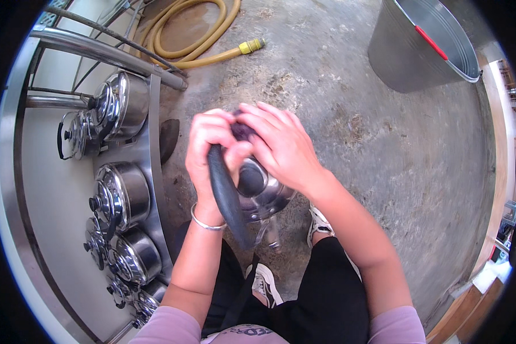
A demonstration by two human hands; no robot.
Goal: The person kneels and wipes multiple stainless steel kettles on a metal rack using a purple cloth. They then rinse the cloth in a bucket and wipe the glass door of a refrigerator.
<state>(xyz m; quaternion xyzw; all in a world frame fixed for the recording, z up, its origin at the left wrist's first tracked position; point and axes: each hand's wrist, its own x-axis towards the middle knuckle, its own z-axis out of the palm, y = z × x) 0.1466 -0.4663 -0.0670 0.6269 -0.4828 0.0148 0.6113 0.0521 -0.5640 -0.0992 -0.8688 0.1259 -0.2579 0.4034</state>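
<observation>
A stainless steel kettle (271,207) is held up in front of me over the floor, its spout pointing toward my feet. On its lid sits a round black knob (251,179). The arched black handle (227,193) slants across my left palm. My left hand (210,137), with a silver bangle at the wrist, closes around the handle's far end. My right hand (279,142) lies over the far side of the kettle, gripping a dark purple cloth (241,131). Both hands meet at this cloth, which hides that part of the kettle.
Several lidded steel pots (127,195) stand on a metal rack shelf (155,129) at left. A coiled yellow hose (215,60) lies on the concrete floor (413,172) ahead. A grey metal bucket (408,51) with a red grip stands at the far right. My shoes (264,286) are below.
</observation>
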